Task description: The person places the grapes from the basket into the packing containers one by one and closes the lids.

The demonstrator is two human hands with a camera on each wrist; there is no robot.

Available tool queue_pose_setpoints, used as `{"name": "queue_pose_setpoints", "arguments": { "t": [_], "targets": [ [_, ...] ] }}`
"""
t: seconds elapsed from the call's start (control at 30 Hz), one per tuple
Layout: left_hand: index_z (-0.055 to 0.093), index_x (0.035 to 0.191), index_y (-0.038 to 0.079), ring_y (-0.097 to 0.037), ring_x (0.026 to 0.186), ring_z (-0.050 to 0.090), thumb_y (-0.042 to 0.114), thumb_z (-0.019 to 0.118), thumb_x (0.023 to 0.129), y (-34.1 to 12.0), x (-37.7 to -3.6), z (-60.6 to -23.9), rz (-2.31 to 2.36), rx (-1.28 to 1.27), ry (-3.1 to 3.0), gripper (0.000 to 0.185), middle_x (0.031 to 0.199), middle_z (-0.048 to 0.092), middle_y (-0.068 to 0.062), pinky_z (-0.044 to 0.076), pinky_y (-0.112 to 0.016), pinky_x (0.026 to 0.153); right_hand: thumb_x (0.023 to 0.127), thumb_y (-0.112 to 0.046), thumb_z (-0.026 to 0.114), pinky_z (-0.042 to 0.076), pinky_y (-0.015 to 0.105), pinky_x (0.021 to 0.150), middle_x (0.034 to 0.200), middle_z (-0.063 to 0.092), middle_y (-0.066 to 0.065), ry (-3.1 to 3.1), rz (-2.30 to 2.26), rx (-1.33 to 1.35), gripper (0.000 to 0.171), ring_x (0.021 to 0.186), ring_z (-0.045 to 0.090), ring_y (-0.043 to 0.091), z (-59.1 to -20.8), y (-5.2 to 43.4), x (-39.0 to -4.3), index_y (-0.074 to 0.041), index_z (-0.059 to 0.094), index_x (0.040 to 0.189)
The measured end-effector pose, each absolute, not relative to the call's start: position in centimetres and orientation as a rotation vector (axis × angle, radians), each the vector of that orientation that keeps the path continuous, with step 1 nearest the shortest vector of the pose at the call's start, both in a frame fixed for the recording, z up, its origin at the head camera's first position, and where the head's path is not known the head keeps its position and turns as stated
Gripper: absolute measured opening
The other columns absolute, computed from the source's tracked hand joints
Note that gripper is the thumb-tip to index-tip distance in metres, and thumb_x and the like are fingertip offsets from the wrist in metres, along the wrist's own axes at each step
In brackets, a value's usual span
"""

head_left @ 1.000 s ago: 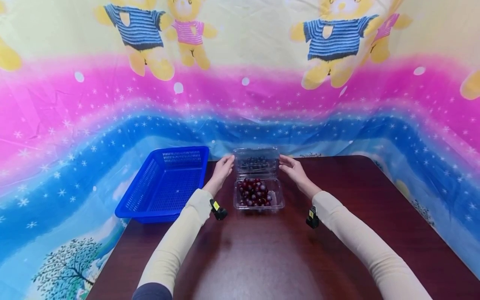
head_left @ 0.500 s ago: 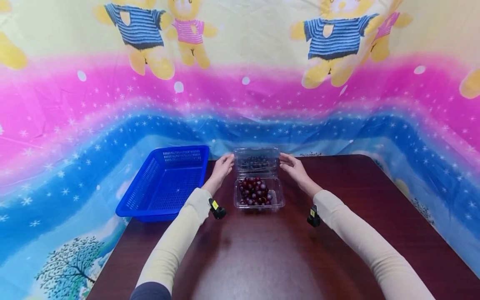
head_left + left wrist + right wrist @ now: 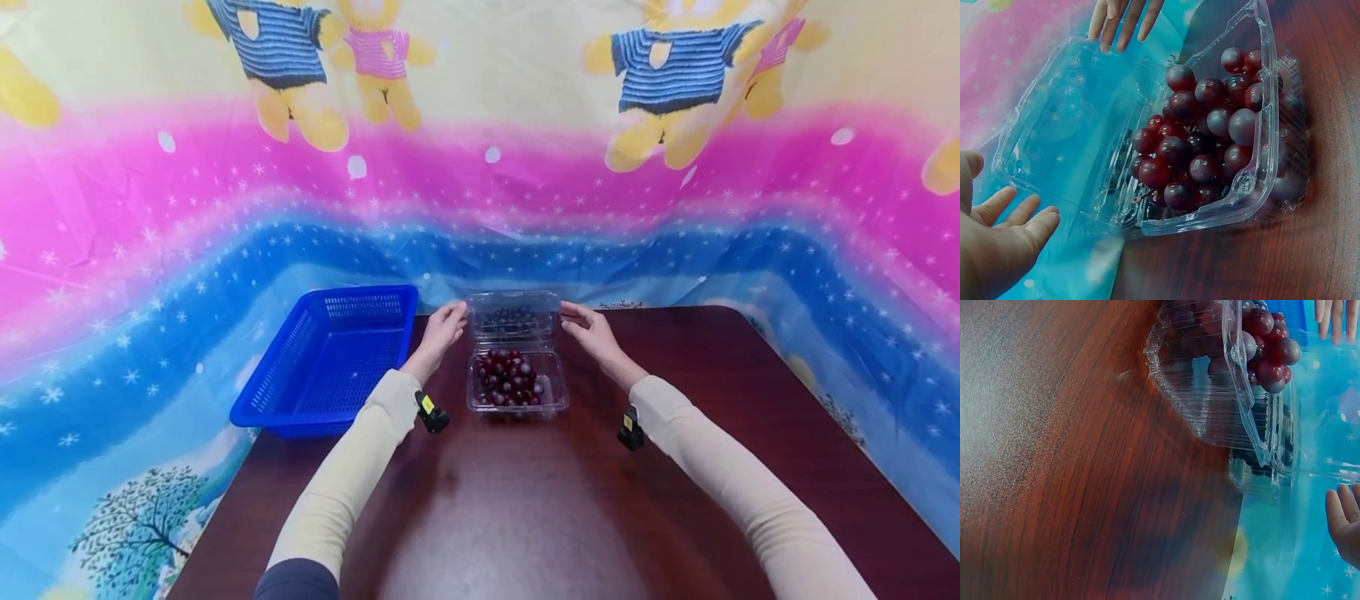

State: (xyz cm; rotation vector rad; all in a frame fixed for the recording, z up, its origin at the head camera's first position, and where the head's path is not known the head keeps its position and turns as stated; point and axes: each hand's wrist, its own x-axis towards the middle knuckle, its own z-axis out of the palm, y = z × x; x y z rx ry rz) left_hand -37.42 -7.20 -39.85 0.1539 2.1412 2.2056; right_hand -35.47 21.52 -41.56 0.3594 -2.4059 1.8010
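The 2 hands, left hand (image 3: 441,331) and right hand (image 3: 591,330), flanked the clear plastic clamshell's raised lid (image 3: 513,317) with fingers straight, gripping nothing, leaving the dark red grapes (image 3: 509,380) exposed.

where things sit on the table

a clear plastic clamshell box (image 3: 517,383) stands near the far edge of the dark wooden table (image 3: 540,500), with a heap of dark red grapes (image 3: 510,379) in it. its hinged lid (image 3: 513,317) stands open behind it. the left hand (image 3: 441,327) is just left of the lid, the right hand (image 3: 588,329) just right. a blue plastic mesh basket (image 3: 330,362) sits left of the box, overhanging the table's left edge.
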Motion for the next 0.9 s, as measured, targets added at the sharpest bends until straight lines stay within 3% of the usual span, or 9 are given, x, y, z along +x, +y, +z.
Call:
{"name": "queue_pose_setpoints", "arguments": {
  "t": [0.27,0.53,0.77,0.9],
  "targets": [
    [0.043,0.132,-0.002,-0.038,0.127,0.041,0.029,0.046,0.098,-7.28,-37.57,-39.53,2.215,0.158,2.155,0.046,0.137,0.043,-0.026,0.034,-0.044,0.106,0.094,-0.009,0.051,0.045,0.039,0.095,0.133,0.048,0.025,-2.378,1.776,0.338,0.041,0.119,0.048,0.035,-41.38,21.43,-35.68,0.0,0.046,0.134],
    [0.04,0.133,-0.008,-0.04,0.126,0.042,0.025,0.045,0.099,-7.23,-37.74,-39.56,2.232,0.156,2.141,0.048,0.134,0.044,-0.03,0.033,-0.046,0.106,0.097,-0.016,0.048,0.039,0.053,0.098,0.132,0.048,0.026,-2.354,1.795,0.317,0.04,0.117,0.049,0.04,-41.17,21.53,-35.6,0.007,0.047,0.13],
    [0.043,0.132,-0.007,-0.038,0.124,0.045,0.026,0.044,0.099,-7.29,-37.75,-39.23,2.215,0.126,2.16,0.046,0.132,0.047,-0.029,0.035,-0.044,0.105,0.097,-0.024,0.049,0.04,0.053,0.096,0.128,0.052,0.025,-2.353,1.789,0.278,0.042,0.115,0.052,0.038,-40.95,21.45,-35.63,0.005,0.05,0.128],
    [0.044,0.131,-0.007,-0.037,0.123,0.047,0.026,0.044,0.099,-7.34,-37.65,-39.08,2.207,0.115,2.156,0.046,0.132,0.047,-0.029,0.036,-0.044,0.104,0.096,-0.029,0.05,0.045,0.047,0.094,0.129,0.052,0.023,-2.368,1.794,0.247,0.045,0.114,0.054,0.037,-40.86,21.47,-35.74,0.004,0.051,0.127]
  ]
}}
